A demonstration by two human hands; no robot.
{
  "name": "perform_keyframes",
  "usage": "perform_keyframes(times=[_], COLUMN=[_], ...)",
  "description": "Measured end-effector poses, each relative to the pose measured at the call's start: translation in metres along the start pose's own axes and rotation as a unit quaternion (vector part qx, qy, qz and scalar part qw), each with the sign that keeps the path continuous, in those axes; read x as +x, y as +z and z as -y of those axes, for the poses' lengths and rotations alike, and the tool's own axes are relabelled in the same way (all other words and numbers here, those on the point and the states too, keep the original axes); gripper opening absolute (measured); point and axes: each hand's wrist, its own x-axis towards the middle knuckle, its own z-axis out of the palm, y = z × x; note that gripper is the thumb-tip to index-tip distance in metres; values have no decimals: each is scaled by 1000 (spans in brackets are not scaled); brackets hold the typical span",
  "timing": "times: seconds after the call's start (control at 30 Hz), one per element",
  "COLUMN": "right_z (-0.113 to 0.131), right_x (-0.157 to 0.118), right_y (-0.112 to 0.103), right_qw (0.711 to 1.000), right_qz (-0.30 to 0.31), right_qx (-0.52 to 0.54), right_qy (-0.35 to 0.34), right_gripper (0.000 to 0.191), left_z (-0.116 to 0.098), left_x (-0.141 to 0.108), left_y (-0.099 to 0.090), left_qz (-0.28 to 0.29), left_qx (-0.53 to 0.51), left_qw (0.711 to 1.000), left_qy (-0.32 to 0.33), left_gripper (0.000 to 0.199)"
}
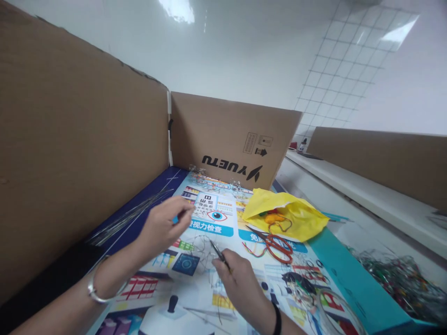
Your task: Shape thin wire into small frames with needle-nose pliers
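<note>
My left hand (165,225) is raised over the printed sheet (240,260), thumb and fingertips pinched together. Whatever is between those fingertips is too small to make out. Lower and to the right, my right hand (242,279) is closed around a slim, pointed metal tool (219,253), its dark tip aimed up and left. Whether it is tweezers or fine pliers I cannot tell. Thin bent wires (204,244) lie on the sheet around the tip. Right of my right hand are orange-handled scissors (279,249), their blades pointing toward a yellow bag (296,216) with coloured thread at its mouth.
Long straight wires (129,218) lie at the left along a cardboard wall (84,139). Another cardboard panel (233,135) stands at the back, with small wire pieces (216,184) before it. A clear round container (338,311) and a tangled wire pile (401,279) are at the right.
</note>
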Motion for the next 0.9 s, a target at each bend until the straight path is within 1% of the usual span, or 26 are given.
perform_keyframes(times=[0.03,0.13,0.2,0.27,0.43,0.67,0.9], right_z=[2,4,4,2,1,2,1], right_x=[1,3,3,3,2,2,3], right_y=[-3,-8,-7,-3,0,-1,1], right_qw=[1000,999,998,997,995,994,992], right_qz=[-13,-31,-35,-37,-36,-46,-42], right_qx=[7,31,50,67,94,99,118], right_qy=[0,3,12,18,18,20,16], right_gripper=[28,30,29,29,29,30,29], left_z=[-4,-16,-21,-23,-19,-20,-19], left_x=[-2,-13,-22,-30,-39,-40,-43], left_y=[5,29,42,49,55,58,58], left_qz=[12,8,7,13,23,26,33], left_qx=[-23,-70,-94,-106,-108,-107,-103], left_qw=[1000,997,995,993,992,993,993], left_qy=[-8,-34,-40,-46,-53,-40,-47], left_gripper=[15,14,13,13,12,12,12])
